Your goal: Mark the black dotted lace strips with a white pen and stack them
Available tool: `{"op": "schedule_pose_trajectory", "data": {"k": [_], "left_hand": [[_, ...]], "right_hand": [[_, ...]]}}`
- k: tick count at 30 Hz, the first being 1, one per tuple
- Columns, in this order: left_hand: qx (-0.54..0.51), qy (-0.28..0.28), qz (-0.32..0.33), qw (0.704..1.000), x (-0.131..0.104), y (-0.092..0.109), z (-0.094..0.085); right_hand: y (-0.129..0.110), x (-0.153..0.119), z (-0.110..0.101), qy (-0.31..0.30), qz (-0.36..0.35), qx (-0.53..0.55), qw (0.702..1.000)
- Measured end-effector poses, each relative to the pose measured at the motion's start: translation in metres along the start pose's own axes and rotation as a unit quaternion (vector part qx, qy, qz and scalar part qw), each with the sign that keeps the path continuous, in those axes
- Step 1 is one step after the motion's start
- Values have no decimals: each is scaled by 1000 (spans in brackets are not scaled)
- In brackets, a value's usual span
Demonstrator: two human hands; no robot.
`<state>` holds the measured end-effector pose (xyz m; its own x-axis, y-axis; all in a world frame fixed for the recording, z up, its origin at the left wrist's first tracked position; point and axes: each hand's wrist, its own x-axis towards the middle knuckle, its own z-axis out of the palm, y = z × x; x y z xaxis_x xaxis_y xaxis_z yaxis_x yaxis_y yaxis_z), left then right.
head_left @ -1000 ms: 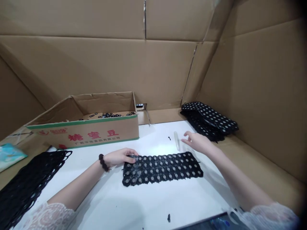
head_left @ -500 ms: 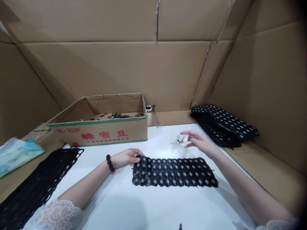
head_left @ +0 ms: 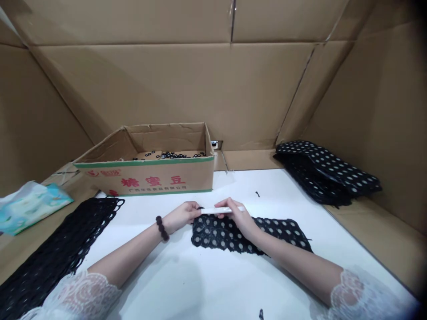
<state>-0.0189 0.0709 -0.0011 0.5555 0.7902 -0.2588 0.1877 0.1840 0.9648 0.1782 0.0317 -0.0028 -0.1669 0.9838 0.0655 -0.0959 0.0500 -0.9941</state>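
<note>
Black and set with rows of pale discs, a dotted sheet (head_left: 213, 235) is laid flat on the white desk (head_left: 207, 284), nearer than the cardboard box (head_left: 167, 176) and partly to its right. Its far left corner is pinched by the left hand (head_left: 182, 218), with thumb and fingers drawn together; a small dark bit (head_left: 200, 208) is seen at those fingertips, but whether it belongs to the sheet cannot be told. A slim white stick (head_left: 211, 211) is held like a pen in the right hand (head_left: 240, 220), its far end set at the left fingertips, and part of the sheet is covered by the right forearm (head_left: 293, 260). From its thinness and scalloped edge, the sheet is judged to be light and soft, more easily bent than broken; such pliancy is also suggested by the folded sheet (head_left: 330, 171) at the far right. By its slight shine a smooth, perhaps slippery face is hinted at. It is best taken by a corner or the rim, with the rest pressed flat against sliding. The stick, probably light and rigid, is best gripped near its middle.
</note>
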Motion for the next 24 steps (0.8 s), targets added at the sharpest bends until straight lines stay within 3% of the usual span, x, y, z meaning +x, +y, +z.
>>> {"op": "schedule_pose_trajectory", "data": {"k": [4, 10, 24], "left_hand": [[-9, -9, -16, 1000, -1, 4, 0], [-12, 1, -15, 1000, -4, 7, 2], [74, 85, 78, 991, -7, -6, 14]], "right_hand": [[1, 0, -6, 21, 31, 29, 999], [0, 1, -4, 12, 22, -65, 998], [7, -5, -1, -28, -36, -158, 986]]}}
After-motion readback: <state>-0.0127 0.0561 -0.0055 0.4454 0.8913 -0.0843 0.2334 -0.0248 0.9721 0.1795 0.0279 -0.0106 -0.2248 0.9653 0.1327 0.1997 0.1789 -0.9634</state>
